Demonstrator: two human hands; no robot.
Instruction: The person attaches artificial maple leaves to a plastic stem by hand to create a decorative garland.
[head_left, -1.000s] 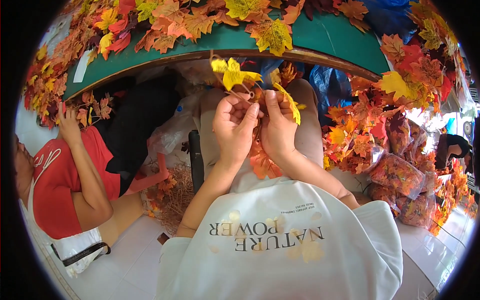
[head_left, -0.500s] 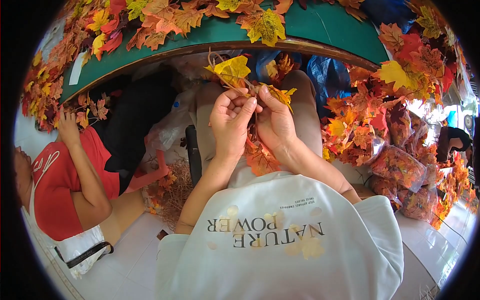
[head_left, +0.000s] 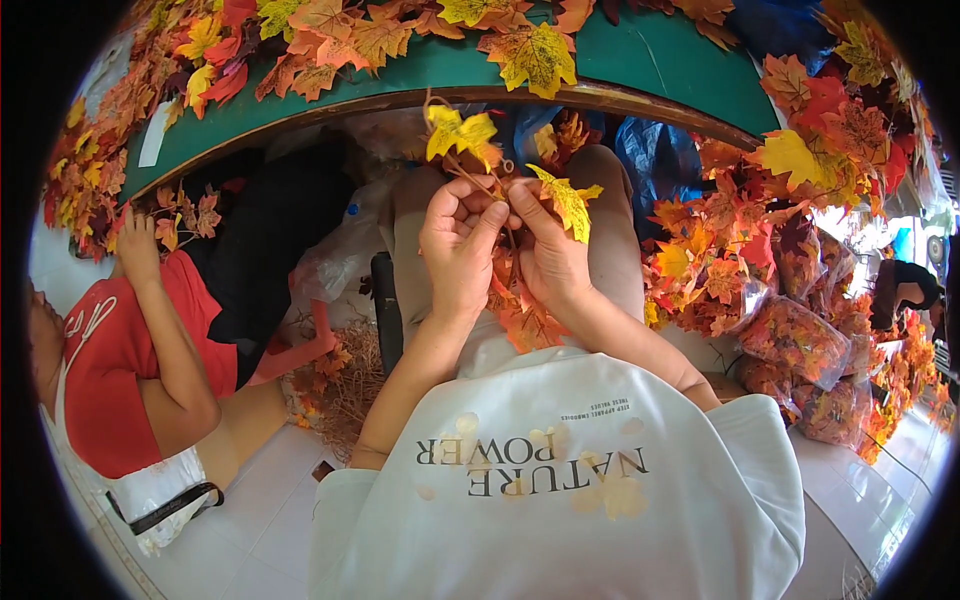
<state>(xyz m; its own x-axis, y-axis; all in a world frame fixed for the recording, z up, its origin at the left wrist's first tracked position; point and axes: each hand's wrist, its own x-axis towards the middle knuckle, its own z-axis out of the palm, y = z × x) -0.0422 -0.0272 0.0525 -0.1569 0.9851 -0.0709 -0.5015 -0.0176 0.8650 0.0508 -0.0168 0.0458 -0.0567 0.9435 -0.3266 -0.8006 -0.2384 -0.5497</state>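
Above my lap, both hands are closed on the thin brown stem of an artificial autumn-leaf garland. The fingers and thumb of my left hand (head_left: 460, 240) pinch the stem just below a yellow leaf (head_left: 462, 136). My right hand (head_left: 550, 250) pinches it close beside the left, thumb against fingers, at the base of another yellow leaf (head_left: 570, 205) that spreads to the right. Orange leaves (head_left: 527, 326) of the garland hang below, between my wrists. My fingers hide the exact spot where they grip.
A green-topped table (head_left: 440, 68) strewn with autumn leaves curves across ahead. At left sits a co-worker in a red top (head_left: 130, 390), a hand on leaves. Leaf piles and filled clear bags (head_left: 800, 340) stand at right. Brown stems (head_left: 345, 390) lie on the floor at left.
The right-hand yellow leaf has swung up and outward, now showing broadly beside my right thumb. The upper yellow leaf has turned and shifted slightly. My hands stay nearly in place.
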